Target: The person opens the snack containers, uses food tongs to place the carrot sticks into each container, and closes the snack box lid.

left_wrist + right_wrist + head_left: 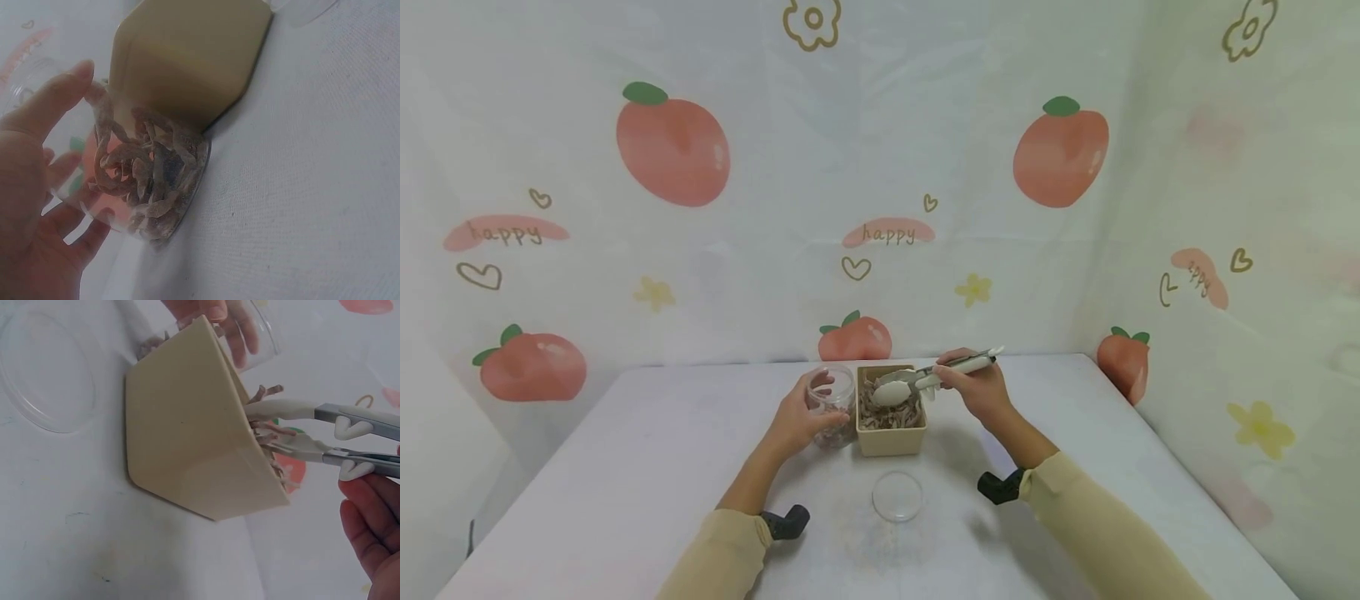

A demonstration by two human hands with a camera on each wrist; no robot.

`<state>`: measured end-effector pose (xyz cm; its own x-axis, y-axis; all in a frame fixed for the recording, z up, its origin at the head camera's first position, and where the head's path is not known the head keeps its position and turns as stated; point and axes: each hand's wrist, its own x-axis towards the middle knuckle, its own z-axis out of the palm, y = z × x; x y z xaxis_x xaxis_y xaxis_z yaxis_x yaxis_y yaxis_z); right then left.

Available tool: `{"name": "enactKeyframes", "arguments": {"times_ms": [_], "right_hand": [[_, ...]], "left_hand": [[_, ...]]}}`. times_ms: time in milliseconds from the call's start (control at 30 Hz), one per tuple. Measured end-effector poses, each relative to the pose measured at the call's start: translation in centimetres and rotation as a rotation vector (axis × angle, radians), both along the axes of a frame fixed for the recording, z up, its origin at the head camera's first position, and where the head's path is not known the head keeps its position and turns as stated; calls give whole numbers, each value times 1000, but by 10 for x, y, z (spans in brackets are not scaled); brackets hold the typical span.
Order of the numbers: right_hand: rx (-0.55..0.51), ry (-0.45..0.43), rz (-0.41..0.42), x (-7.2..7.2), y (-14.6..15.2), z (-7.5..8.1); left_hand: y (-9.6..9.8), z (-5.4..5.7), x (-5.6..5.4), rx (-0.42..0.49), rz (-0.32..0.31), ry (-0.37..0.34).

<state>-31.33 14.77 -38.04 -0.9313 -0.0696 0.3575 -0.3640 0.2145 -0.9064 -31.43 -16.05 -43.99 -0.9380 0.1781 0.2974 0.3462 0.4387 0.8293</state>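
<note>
My left hand (800,419) grips a clear plastic jar (832,385) by its side, standing on the table against a beige square box (891,442). Brown-grey, twisted dried strips (140,169) lie in the jar's lower part. More of these strips fill the box, and some stick up past its rim in the right wrist view. My right hand (976,385) holds serving tongs (958,367) with white heads and metal-and-white handles. The heads (892,392) are down in the box among the strips, spread apart in the right wrist view.
A clear round lid (897,497) lies flat on the white table (835,558) in front of the box. Behind the table hangs a white cloth backdrop (775,292) printed with peaches, and it continues along the right side.
</note>
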Motion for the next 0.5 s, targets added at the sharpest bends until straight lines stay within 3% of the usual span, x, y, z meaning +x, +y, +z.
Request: {"name": "enactKeyframes", "arguments": {"times_ms": [500], "right_hand": [[-32, 78, -56, -1, 11, 19]], "left_hand": [[1, 1, -1, -7, 3, -16]]}}
